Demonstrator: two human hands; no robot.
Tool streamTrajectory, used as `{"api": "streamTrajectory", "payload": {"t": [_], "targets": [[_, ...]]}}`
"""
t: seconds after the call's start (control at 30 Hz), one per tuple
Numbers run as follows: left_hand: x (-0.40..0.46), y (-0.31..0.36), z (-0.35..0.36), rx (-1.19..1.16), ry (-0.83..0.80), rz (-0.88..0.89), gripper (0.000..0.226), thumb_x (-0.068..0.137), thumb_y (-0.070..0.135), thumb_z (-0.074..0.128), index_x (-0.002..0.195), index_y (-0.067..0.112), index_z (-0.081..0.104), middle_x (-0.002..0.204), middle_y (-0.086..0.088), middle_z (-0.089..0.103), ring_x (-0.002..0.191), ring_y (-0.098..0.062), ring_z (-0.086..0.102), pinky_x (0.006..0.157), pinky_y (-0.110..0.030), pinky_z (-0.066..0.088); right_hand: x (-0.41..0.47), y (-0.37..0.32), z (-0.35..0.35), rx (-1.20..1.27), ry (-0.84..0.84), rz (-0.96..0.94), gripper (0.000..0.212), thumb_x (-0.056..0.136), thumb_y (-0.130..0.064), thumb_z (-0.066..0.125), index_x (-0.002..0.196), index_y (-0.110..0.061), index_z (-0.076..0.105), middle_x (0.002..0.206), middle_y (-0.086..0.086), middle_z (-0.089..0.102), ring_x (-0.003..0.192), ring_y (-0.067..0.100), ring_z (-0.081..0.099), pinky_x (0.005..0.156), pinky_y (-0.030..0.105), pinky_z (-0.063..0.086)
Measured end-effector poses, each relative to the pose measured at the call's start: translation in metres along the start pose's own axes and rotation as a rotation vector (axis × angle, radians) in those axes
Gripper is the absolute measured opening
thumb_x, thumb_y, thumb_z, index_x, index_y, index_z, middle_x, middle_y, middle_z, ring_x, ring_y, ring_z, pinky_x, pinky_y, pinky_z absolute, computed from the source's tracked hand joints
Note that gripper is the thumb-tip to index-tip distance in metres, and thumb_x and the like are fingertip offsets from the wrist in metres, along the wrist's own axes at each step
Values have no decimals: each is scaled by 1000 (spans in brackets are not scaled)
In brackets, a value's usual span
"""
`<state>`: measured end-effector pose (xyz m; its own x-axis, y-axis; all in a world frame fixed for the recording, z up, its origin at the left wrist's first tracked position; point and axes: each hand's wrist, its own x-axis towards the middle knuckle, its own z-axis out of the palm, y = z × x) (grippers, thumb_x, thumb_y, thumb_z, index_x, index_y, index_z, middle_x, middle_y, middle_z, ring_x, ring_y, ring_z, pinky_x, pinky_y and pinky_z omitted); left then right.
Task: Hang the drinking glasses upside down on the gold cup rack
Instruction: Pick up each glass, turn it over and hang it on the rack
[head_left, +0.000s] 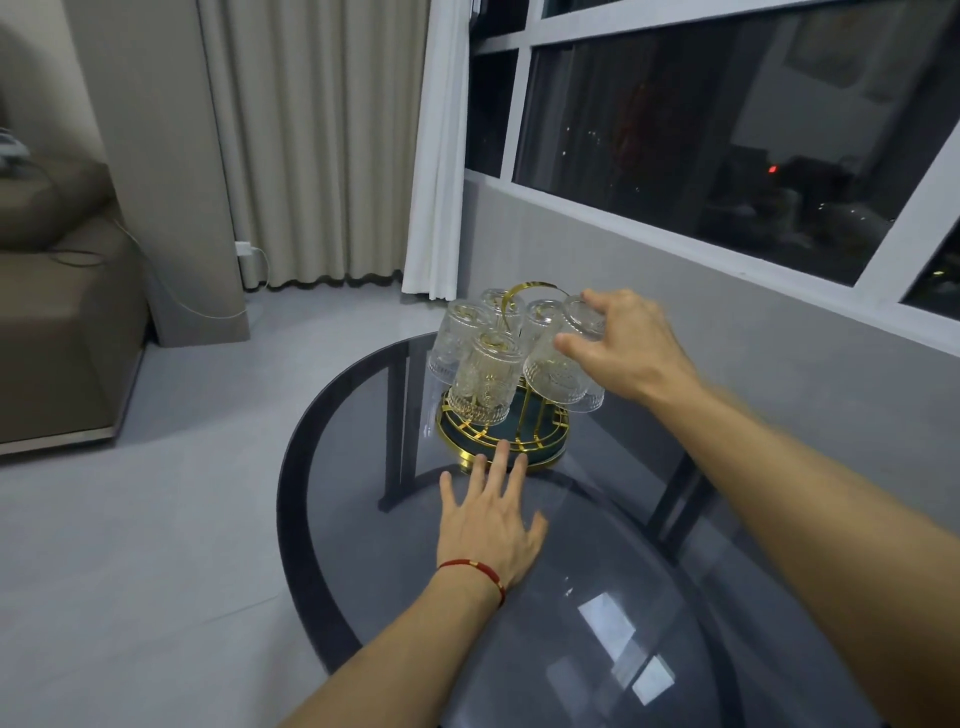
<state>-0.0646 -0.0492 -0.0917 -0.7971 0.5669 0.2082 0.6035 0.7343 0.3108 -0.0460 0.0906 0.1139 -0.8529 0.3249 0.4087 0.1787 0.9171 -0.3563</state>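
The gold cup rack (535, 446) with a dark green round base stands at the far side of the glass table (363, 613). Several clear patterned glasses hang upside down on its prongs; the nearest one (485, 382) faces me. My right hand (626, 348) grips the base of a tilted, upside-down glass (558, 364) at the rack's right side. My left hand (491, 519) lies flat on the tabletop, fingers spread, fingertips touching the front rim of the rack's base. A red string bracelet circles the left wrist.
The table is round, dark smoked glass with black legs showing through. A grey wall under a dark window (727, 130) runs close behind the rack. Curtains (322, 140) hang at the back, a brown sofa (57, 322) stands at the left, with pale floor between.
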Motion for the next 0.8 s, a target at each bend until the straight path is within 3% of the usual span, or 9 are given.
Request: {"api": "streamTrajectory", "payload": {"t": [0.27, 0.4, 0.57, 0.7, 0.8], "targets": [[-2, 2, -3, -14, 0, 1, 72, 98, 47, 34, 160, 21, 9, 171, 3, -3, 155, -24, 4, 121, -63, 4, 0, 3, 35, -103, -83, -87, 48, 95, -33, 67, 135, -8, 65, 137, 18, 65, 132, 35, 55, 111, 47, 41], [-3, 3, -4, -19, -6, 3, 71, 98, 41, 35, 160, 19, 11, 171, 2, -3, 155, -25, 4, 121, -64, 4, -6, 9, 51, -167, -111, -153, 40, 100, -27, 60, 134, -6, 62, 133, 15, 66, 128, 34, 56, 114, 46, 34], [-3, 4, -4, -17, -1, 5, 70, 97, 40, 37, 159, 18, 15, 171, 2, 0, 155, -25, 6, 120, -65, 7, -11, 10, 61, -217, -73, -167, 47, 105, -32, 48, 146, -9, 52, 144, 11, 60, 131, 32, 53, 115, 45, 34], [-2, 4, -3, -20, -4, -7, 72, 95, 41, 42, 159, 17, 16, 171, 1, 0, 155, -25, 7, 120, -65, 7, -19, 9, 64, -263, -40, -59, 49, 104, -43, 45, 148, -23, 50, 151, 3, 54, 135, 36, 41, 104, 53, 40], [-2, 5, -5, -35, -1, -14, 72, 95, 41, 47, 157, 17, 21, 171, 2, 3, 154, -24, 10, 120, -65, 8, -26, 10, 62, -180, -92, -10, 62, 106, -44, 43, 163, -23, 29, 167, 11, 34, 149, 39, 32, 114, 59, 34]]}}
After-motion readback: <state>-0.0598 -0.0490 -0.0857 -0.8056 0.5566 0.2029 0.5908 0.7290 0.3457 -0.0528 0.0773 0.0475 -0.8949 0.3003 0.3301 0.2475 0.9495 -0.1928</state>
